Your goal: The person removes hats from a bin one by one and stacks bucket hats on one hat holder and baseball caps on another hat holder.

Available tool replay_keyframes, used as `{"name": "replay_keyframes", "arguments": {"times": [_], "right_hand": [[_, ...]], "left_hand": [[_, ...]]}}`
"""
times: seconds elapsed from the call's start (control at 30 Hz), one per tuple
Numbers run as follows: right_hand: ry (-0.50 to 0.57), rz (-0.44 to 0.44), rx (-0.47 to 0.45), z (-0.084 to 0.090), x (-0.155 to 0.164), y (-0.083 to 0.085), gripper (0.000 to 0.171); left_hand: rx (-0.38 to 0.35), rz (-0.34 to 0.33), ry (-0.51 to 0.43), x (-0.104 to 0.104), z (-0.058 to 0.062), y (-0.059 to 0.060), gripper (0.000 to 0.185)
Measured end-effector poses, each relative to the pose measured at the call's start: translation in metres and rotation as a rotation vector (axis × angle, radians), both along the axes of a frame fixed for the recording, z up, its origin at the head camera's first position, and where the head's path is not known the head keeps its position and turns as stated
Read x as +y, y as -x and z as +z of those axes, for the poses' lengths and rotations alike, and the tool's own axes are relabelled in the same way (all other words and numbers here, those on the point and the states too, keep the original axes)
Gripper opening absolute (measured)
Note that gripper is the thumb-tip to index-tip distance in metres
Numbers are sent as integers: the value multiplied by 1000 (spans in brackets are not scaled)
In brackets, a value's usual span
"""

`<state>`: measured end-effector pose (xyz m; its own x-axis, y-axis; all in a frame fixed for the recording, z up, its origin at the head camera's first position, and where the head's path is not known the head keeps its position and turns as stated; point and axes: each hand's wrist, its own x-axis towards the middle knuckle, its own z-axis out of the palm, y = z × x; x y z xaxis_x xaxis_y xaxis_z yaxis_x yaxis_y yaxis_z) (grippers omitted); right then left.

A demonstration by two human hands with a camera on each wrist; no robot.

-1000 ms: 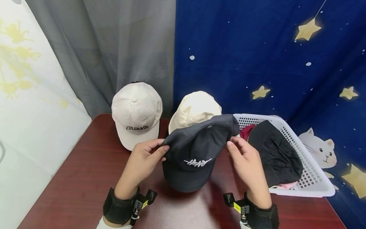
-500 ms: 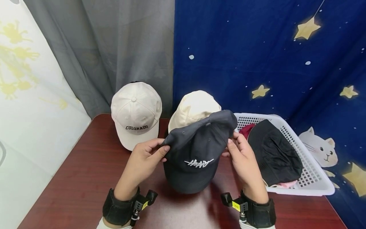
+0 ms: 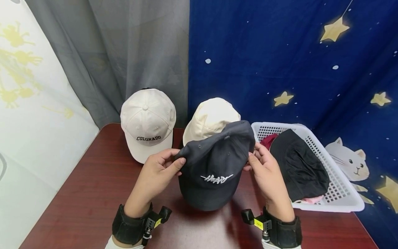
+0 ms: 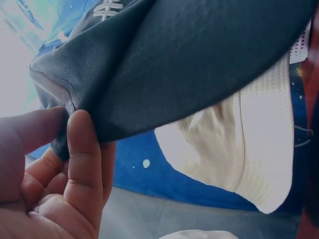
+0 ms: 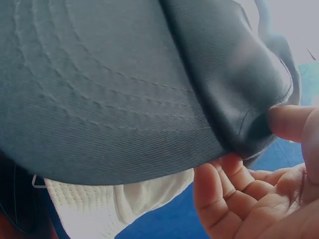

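At the left, a cream cap (image 3: 148, 121) lettered COLORADO sat at the back of the dark red table (image 3: 93, 193). The left hand (image 3: 157, 173) pinched the left edge of the dark grey cap (image 3: 212, 162) between thumb and fingertips. That cap, of fine twill with white script stitched on its front and its brim toward the person, was held above the table's middle, in front of a cream bucket hat (image 3: 209, 116). The right hand (image 3: 265, 169) pinched its right edge. Further right stood a white basket (image 3: 342, 204) holding a black hat (image 3: 298, 166). Against a second earlier, the cap's right side sat closer in, and the right hand had moved up to it.
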<state>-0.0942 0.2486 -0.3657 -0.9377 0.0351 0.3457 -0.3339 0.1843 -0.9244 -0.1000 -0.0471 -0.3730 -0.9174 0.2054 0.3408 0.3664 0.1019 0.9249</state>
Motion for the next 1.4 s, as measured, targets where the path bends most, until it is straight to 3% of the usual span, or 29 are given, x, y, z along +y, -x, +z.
{"name": "replay_keyframes", "arguments": {"times": [0.2,0.63,0.87,1.03,1.17,1.3,1.4], "right_hand": [[-15,12,6,-1,2,0,25],[55,67,-53,0,6,-3,19],[31,82,-34,2,10,-4,18],[19,86,-26,3,12,-5,19],[15,77,-36,3,13,-5,19],[-4,57,-47,3,14,-6,19],[-39,33,-46,4,15,-6,17]], "left_hand": [[-9,17,-57,1,0,1,24],[-48,98,-62,3,0,5,23],[-4,147,-208,5,-1,4,16],[24,122,-277,4,-1,6,21],[-47,75,-290,2,0,7,33],[-157,36,-249,1,-1,8,30],[-190,15,-194,1,-1,8,28]]}}
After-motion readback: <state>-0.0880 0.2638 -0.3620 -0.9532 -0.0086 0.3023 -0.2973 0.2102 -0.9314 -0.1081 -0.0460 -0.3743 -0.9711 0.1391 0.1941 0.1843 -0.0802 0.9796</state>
